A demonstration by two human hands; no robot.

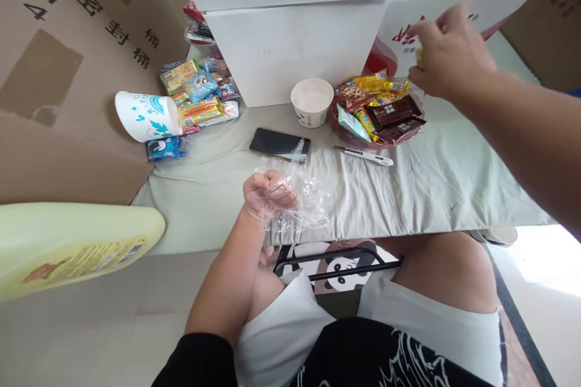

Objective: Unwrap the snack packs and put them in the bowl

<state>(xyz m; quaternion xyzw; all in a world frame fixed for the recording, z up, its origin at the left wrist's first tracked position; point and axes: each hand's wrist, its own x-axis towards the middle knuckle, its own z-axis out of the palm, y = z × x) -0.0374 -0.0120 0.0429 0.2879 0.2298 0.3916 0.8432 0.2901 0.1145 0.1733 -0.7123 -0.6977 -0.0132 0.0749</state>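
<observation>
My left hand (271, 193) is closed around a crumpled clear plastic bag (308, 205) near the front edge of the cloth-covered surface. My right hand (447, 51) is raised to the right of a pink basket (338, 133) of wrapped snacks. Its fingers are curled, with a small yellow thing (419, 59) partly showing between thumb and fingers; blur hides what it is. Dark brown snack packets (394, 112), a red-brown cookie packet (351, 94) and yellow packets (374, 81) fill the basket. Beside the basket stands an upright white paper bowl (312, 100).
A dark phone (279, 144) and a white pen-like utility knife (365, 155) lie on the cloth (408, 187). To the left are a tipped paper cup (147, 116) and a heap of snack packets (202, 87). White boxes (295, 48) stand behind; a pale yellow jug (82, 248) juts in at left.
</observation>
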